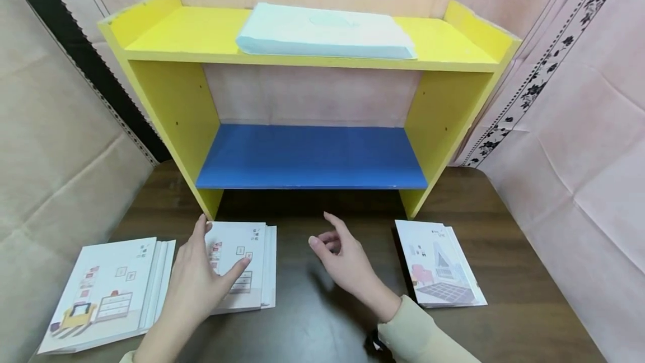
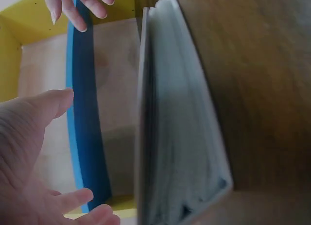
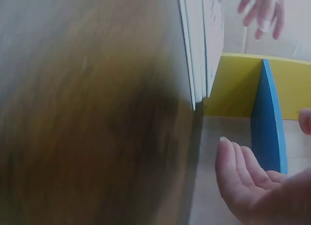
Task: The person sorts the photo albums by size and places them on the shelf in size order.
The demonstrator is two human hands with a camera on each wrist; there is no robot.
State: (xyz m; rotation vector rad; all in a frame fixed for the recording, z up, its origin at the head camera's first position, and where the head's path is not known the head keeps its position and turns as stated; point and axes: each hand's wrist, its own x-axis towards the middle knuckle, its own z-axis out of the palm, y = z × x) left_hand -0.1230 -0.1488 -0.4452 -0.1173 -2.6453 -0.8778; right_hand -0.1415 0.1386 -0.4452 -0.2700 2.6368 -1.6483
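Note:
My left hand (image 1: 194,282) reaches over the middle stack of white books (image 1: 256,273), thumb spread across the printed cover. In the left wrist view the page edges of a thick book (image 2: 182,118) appear beside this hand (image 2: 29,142), whose fingers are apart. A second stack of white books (image 1: 96,296), with a yellow armchair printed on the cover, lies just left of it. Above the bare tabletop, between the middle and right stacks, my right hand (image 1: 347,265) hovers with relaxed, slightly bent fingers and nothing in them. Right of it lies a smaller stack of books (image 1: 443,268).
A yellow shelf unit (image 1: 456,94) with a blue shelf board (image 1: 312,156) stands behind the books on the dark wooden table (image 1: 322,329). On its top board lies a pale blue flat package (image 1: 325,32). Pale cloth curtains (image 1: 569,184) hang around the sides and back.

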